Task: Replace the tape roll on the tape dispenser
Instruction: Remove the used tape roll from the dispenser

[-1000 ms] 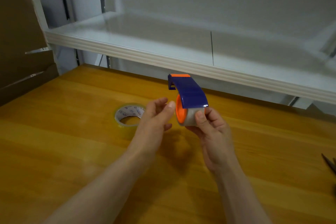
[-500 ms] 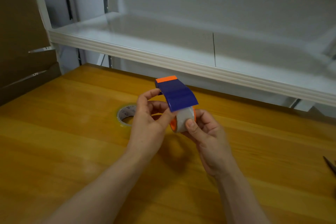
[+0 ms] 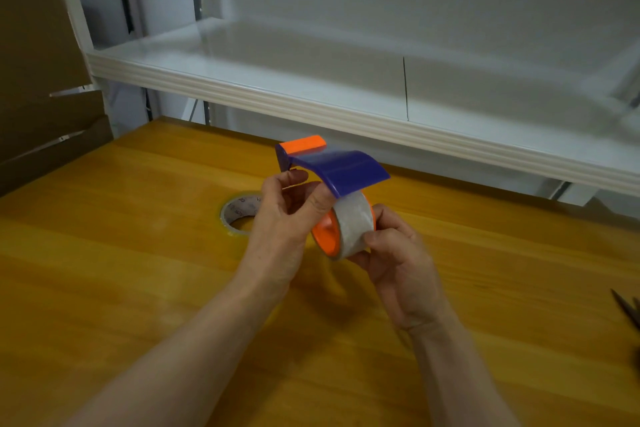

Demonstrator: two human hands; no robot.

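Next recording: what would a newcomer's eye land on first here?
The blue and orange tape dispenser, held up mid-frame over the yellow wooden table, stands out most. The left hand holds it at the blue handle and the right hand wraps the mounted roll. Just behind the left hand a spare roll lies flat on the table, and a white shelf spans the back.

White shelf (image 3: 311,107) lip overhangs the table (image 3: 121,288) rear and caps headroom just behind the tape dispenser (image 3: 341,168). Loose tape roll (image 3: 239,206) lies just beyond the left hand (image 3: 280,229). Scissors (image 3: 625,308) sit at the right edge, cardboard (image 3: 34,45) far left. Bare wood between them is passable.
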